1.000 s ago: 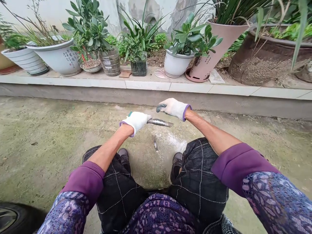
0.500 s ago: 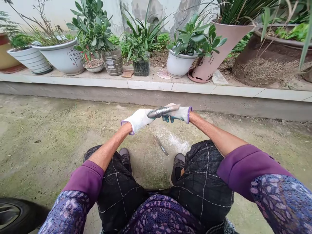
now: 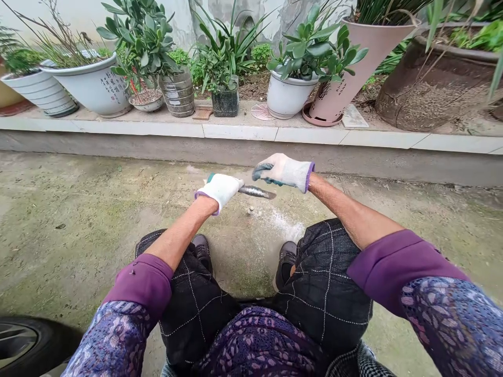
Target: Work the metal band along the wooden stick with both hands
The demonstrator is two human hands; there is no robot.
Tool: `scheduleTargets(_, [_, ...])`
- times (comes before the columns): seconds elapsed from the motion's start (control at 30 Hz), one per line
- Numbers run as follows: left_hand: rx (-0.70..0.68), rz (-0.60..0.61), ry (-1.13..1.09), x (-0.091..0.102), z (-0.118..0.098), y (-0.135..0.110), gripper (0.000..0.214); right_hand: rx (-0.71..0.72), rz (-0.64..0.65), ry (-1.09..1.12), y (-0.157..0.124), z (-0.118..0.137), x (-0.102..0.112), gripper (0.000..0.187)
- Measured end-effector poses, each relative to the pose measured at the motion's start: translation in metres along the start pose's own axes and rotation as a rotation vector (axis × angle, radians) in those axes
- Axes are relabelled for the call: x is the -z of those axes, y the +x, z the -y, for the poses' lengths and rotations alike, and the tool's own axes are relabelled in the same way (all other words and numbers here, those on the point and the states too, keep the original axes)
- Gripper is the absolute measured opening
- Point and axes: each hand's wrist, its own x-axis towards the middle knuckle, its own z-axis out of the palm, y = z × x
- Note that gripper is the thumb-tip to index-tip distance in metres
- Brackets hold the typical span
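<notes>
My left hand (image 3: 220, 191), in a white knit work glove, grips a teal-handled tool with a mottled steel blade (image 3: 256, 192). The teal handle end (image 3: 210, 178) pokes out behind the glove, and the blade points right. My right hand (image 3: 282, 173), in a matching glove with grey-green rubber-coated fingers, hangs just above and beyond the blade tip. Its fingers are loosely curled around nothing, and it does not touch the blade. The glove hides the blade's base.
Below the blade, a pale powdery patch (image 3: 285, 222) marks the concrete floor between my knees in dark stitched trousers (image 3: 322, 283). A black tyre (image 3: 23, 345) sits at lower left. Potted plants (image 3: 288, 94) stand along a tiled ledge (image 3: 239, 132) ahead.
My right hand has lifted off the blade and moved up and right. The blade has dropped from lying across that hand to a lower, nearly level position, still in my left hand.
</notes>
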Motion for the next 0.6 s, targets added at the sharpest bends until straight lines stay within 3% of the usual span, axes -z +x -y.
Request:
scheduleTargets(0.1, [-0.052, -0.01, -0.014, 0.006, -0.002, -0.004, 0.032, -0.055, -0.023, -0.032, 0.008, -0.016, 0.005, 0.026])
scheduleTargets(0.27, [-0.019, -0.019, -0.074, 0.006, 0.016, -0.001, 0.03, -0.091, 0.024, 0.12, 0.016, -0.039, 0.006, 0.024])
scheduleTargets(0.4, [0.011, 0.001, -0.1, 0.003, 0.019, -0.005, 0.028, -0.101, 0.031, 0.091, 0.019, -0.045, 0.004, 0.023])
scheduleTargets(0.5, [0.009, 0.051, -0.371, 0.004, 0.01, -0.007, 0.02, -0.089, 0.053, 0.084, 0.022, -0.043, -0.001, 0.021])
scheduleTargets(0.6, [0.058, -0.035, -0.776, 0.01, 0.002, -0.009, 0.029, -0.077, 0.113, 0.181, 0.025, -0.039, -0.009, 0.02])
